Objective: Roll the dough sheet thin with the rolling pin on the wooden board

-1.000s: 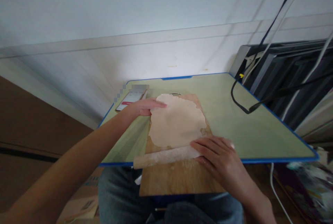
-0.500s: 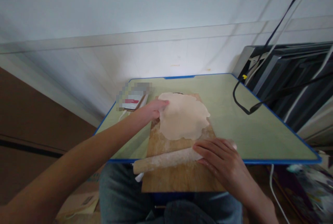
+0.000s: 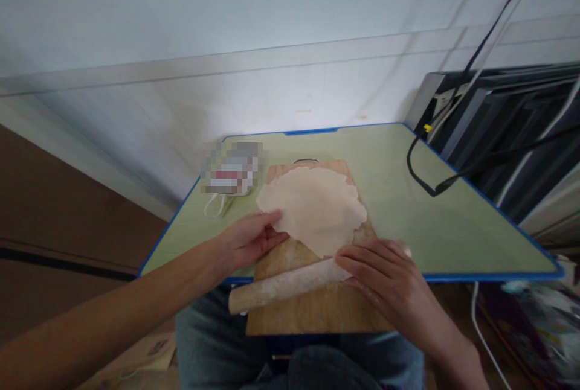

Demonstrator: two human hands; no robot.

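Observation:
A thin, ragged-edged sheet of dough (image 3: 312,203) lies over a wooden board (image 3: 290,317), reaching past the board's left edge. At the sheet's lower left rim, my left hand (image 3: 256,236) pinches the dough, thumb on top and fingers beneath. My right hand (image 3: 380,275) is wrapped round the right end of a floured wooden rolling pin (image 3: 285,284). The pin lies slantwise across the near part of the board, just below the dough. Its left end sticks out past the board.
The board rests on a pale green table (image 3: 421,221) with a blue rim. A blurred-out device (image 3: 233,169) with a white cord lies at the left. A black cable (image 3: 419,182) loops onto the table's right side, beside dark panels (image 3: 512,112). A wall stands behind.
My left hand has come nearer along the dough's left side to its lower left rim. The sheet has shifted and turned, baring the board's far end. My right hand stays on the rolling pin.

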